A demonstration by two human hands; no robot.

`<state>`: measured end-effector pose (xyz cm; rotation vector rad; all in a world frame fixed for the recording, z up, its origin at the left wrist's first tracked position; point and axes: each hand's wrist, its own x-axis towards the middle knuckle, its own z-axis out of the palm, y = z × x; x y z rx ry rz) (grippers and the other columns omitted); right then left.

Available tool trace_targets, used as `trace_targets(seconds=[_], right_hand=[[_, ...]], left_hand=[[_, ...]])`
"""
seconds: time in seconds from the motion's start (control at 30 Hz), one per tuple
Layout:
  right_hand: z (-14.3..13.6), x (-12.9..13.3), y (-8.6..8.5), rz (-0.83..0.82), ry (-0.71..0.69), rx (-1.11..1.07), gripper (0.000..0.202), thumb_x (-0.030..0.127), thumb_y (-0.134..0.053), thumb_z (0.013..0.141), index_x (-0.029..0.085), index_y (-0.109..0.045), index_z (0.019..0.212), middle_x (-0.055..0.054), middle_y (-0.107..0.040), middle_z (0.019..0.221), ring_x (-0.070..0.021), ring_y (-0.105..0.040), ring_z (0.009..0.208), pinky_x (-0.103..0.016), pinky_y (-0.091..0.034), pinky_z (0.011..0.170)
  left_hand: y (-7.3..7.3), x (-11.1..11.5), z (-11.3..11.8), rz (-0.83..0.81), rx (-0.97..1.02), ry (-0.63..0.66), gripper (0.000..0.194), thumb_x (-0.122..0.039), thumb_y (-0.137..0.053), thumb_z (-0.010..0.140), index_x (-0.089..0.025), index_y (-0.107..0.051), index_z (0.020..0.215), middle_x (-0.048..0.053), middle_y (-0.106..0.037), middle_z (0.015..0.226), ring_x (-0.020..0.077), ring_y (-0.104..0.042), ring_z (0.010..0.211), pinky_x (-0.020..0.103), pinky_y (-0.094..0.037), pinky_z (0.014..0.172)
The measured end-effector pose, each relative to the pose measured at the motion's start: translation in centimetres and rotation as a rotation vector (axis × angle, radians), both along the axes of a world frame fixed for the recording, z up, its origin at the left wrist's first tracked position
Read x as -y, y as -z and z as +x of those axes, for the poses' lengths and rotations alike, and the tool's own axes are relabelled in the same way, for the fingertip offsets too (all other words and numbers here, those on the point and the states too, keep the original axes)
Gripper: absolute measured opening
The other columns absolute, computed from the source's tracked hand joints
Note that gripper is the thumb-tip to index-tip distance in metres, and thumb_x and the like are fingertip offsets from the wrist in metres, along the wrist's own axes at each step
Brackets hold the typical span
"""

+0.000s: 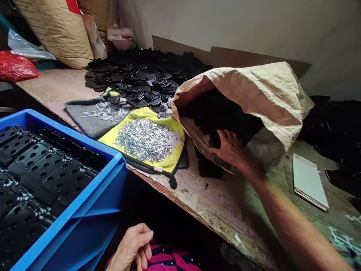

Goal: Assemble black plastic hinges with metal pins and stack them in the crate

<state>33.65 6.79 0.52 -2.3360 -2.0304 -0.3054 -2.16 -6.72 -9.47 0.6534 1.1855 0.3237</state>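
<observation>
My right hand (229,148) reaches into the mouth of a large brown paper sack (254,88), its fingers spread at the lower rim. Dark contents (220,109) fill the sack's shadowed inside and cannot be made out singly. My left hand (135,242) is over my lap, below the table edge, with its fingers curled in; whether anything small is inside is hidden. Left of the sack, a heap of small shiny metal pins (148,139) lies on a yellow cloth (141,113). White slender pieces (107,111) are scattered on a grey cloth (81,111).
A blue crate (93,190) of black perforated parts (34,160) stands at the left. Black flat parts (141,75) are piled behind the cloths. A white notebook (308,180) and more black parts (332,131) are at the right. Large sacks (56,30) stand at back left.
</observation>
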Motion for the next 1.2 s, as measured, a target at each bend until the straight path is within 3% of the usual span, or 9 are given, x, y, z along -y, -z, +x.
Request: trace_targets(seconds=[0.07, 0.17, 0.37, 0.47, 0.53, 0.7, 0.87, 1.0, 1.2], right_hand=[[-0.5, -0.5, 0.4, -0.041, 0.035, 0.068, 0.062, 0.050, -0.046, 0.085, 0.007, -0.042, 0.129, -0.021, -0.053, 0.117, -0.0369, -0.046, 0.106, -0.049, -0.039, 0.082], [-1.2, -0.7, 0.7, -0.062, -0.033, 0.139, 0.047, 0.041, -0.041, 0.089, 0.005, -0.050, 0.119, -0.021, -0.057, 0.105, -0.0355, -0.047, 0.103, -0.045, -0.040, 0.078], [-1.6, -0.2, -0.7, -0.147, -0.149, 0.240, 0.031, 0.018, -0.036, 0.088, 0.003, -0.052, 0.111, -0.021, -0.061, 0.095, -0.0315, -0.053, 0.098, -0.039, -0.038, 0.079], [-1.8, 0.1, -2.1, -0.179, -0.115, 0.241, 0.034, 0.008, -0.032, 0.086, 0.005, -0.050, 0.115, -0.020, -0.062, 0.095, -0.0284, -0.060, 0.090, -0.038, -0.039, 0.077], [-1.7, 0.1, -2.9, -0.175, -0.062, 0.222, 0.037, 0.006, -0.030, 0.085, 0.005, -0.049, 0.118, -0.019, -0.064, 0.092, -0.0284, -0.062, 0.085, -0.036, -0.040, 0.072], [-0.6, -0.2, -3.6, -0.080, 0.069, 0.168, 0.037, 0.007, -0.031, 0.083, 0.006, -0.053, 0.113, -0.021, -0.066, 0.086, -0.0305, -0.064, 0.083, -0.033, -0.039, 0.064], [1.2, -0.3, -3.0, 0.061, 0.094, -0.020, 0.042, 0.011, -0.034, 0.083, 0.008, -0.049, 0.122, -0.019, -0.067, 0.092, -0.0296, -0.063, 0.084, -0.035, -0.042, 0.067], [2.1, -0.5, -3.2, 0.180, 0.143, -0.262, 0.043, 0.015, -0.041, 0.081, 0.010, -0.054, 0.121, -0.016, -0.065, 0.105, -0.0279, -0.060, 0.097, -0.036, -0.044, 0.079], [3.2, -0.6, -3.1, 0.152, 0.100, -0.427, 0.043, 0.029, -0.044, 0.082, 0.018, -0.054, 0.123, -0.009, -0.064, 0.111, -0.0247, -0.061, 0.095, -0.036, -0.047, 0.074]], left_hand=[[-1.9, -0.4, 1.0, 0.033, 0.036, 0.113, 0.040, -0.053, -0.064, 0.069, -0.015, -0.048, 0.071, 0.005, -0.063, 0.050, 0.0100, -0.052, 0.034, 0.016, -0.035, 0.033], [-5.4, -1.8, 2.8, 0.098, 0.091, 0.211, 0.033, -0.044, -0.066, 0.066, -0.015, -0.051, 0.072, 0.006, -0.065, 0.052, 0.0117, -0.054, 0.037, 0.019, -0.039, 0.037], [-10.6, -5.8, 7.5, 0.425, -0.022, 0.145, 0.019, -0.030, -0.064, 0.067, -0.015, -0.058, 0.078, -0.002, -0.060, 0.058, 0.0086, -0.053, 0.045, 0.019, -0.038, 0.042], [-10.6, -8.0, 10.7, 0.658, -0.064, 0.205, 0.017, -0.029, -0.061, 0.072, -0.016, -0.060, 0.084, -0.003, -0.059, 0.064, 0.0090, -0.053, 0.051, 0.021, -0.041, 0.048], [-10.0, -9.5, 12.8, 0.974, -0.213, 0.265, 0.010, -0.022, -0.060, 0.072, -0.016, -0.062, 0.080, -0.001, -0.060, 0.071, 0.0106, -0.054, 0.062, 0.024, -0.043, 0.058], [-9.3, -12.5, 17.2, 1.534, -0.628, 0.610, 0.023, -0.027, -0.063, 0.074, -0.015, -0.062, 0.094, 0.006, -0.061, 0.094, 0.0221, -0.053, 0.092, 0.032, -0.044, 0.074], [-9.6, -13.8, 19.9, 1.722, -0.770, 0.749, 0.039, -0.040, -0.067, 0.069, -0.012, -0.061, 0.097, 0.010, -0.059, 0.105, 0.0280, -0.049, 0.100, 0.039, -0.042, 0.077], [-9.3, -14.8, 21.8, 1.826, -0.693, 0.894, 0.050, -0.045, -0.063, 0.073, -0.012, -0.057, 0.109, 0.012, -0.057, 0.115, 0.0291, -0.045, 0.109, 0.043, -0.037, 0.088], [-9.0, -15.6, 22.7, 1.958, -0.610, 1.034, 0.047, -0.035, -0.055, 0.079, -0.005, -0.054, 0.116, 0.021, -0.053, 0.122, 0.0319, -0.045, 0.115, 0.041, -0.037, 0.091]])
